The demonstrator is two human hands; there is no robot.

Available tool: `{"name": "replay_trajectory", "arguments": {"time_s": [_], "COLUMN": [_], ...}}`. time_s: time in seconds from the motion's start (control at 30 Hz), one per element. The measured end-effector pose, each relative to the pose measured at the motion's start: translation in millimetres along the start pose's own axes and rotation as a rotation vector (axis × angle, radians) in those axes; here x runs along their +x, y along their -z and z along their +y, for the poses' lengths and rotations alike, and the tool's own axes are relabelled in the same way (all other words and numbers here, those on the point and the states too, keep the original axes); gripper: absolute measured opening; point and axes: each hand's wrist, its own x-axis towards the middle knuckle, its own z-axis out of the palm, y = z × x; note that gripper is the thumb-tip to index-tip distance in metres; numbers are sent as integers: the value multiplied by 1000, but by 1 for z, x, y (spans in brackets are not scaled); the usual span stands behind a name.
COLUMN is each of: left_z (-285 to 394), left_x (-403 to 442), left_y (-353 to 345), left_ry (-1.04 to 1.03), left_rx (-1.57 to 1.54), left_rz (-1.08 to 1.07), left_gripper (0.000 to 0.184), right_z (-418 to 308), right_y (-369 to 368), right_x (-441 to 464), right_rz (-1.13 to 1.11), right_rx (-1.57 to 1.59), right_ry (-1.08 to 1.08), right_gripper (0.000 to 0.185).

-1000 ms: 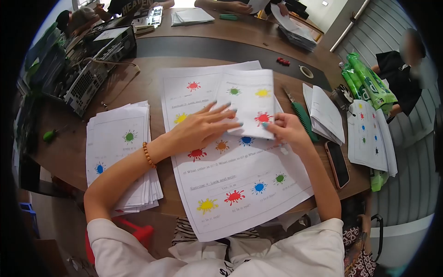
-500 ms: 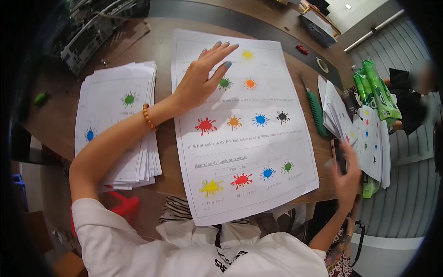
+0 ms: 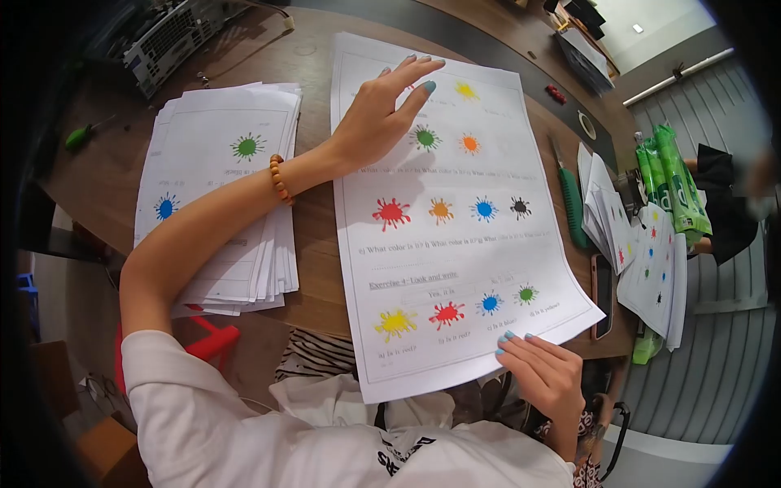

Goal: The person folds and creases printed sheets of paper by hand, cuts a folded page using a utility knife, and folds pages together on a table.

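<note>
Head camera: one printed sheet [image 3: 488, 264], near the middle of the table [image 3: 319, 272], its lower part reaching past the near edge. Legible print: "Exercise 4: Look and write", "Yes, it is", "What color is it?", "Is it red?", "Is it blue?", "Is it yellow?". Coloured splats in rows.

Left hand [image 3: 382, 114]: fingers extended, thumb apart, over the sheet's upper left; grasping nothing. Wrist: one beaded bracelet [image 3: 281, 180].

Right hand [image 3: 543, 374]: fingertips on the sheet's near edge, toward its right corner; thumb hidden, so whether it pinches the paper cannot be told.

Left of the sheet: one paper stack [image 3: 232, 203], green and blue splats on top. Near the table's left edge: one green-handled screwdriver [image 3: 80, 137].

Right of the sheet: one green-handled knife [image 3: 573, 207]; folded papers [image 3: 600, 203]; one phone [image 3: 602, 285], beside the sheet's right corner, no brand legible; one tape roll [image 3: 586, 124], farther back.

Table's right edge: green packs [image 3: 669, 183], bearing white lettering, perhaps a "P".
</note>
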Motion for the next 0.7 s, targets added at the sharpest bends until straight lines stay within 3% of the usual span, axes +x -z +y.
{"name": "replay_trajectory", "arguments": {"time_s": [0.17,0.33,0.4,0.47,0.63,0.7], "left_z": [-3,-3,-2,0,0,3], "left_x": [1,-1,-1,-1,3,7], "left_y": [1,1,2,2,4,9], "left_ry": [-41,35,64,100,46,207], "left_rx": [37,-26,-32,-65,-12,-148], "left_rz": [20,26,7,13,43,33], "left_gripper": [35,35,35,35,34,33], "right_z": [4,14,23,27,36,46], "right_y": [16,33,36,41,72,83], "right_x": [-5,-5,-1,2,29,55], "right_rz": [39,-72,-138,-170,-3,124], "right_rx": [21,107,387,437,60,-117], "right_ry": [-19,-51,-37,-61,-187,-170], "right_gripper": [4,12,16,18,13,15]}}
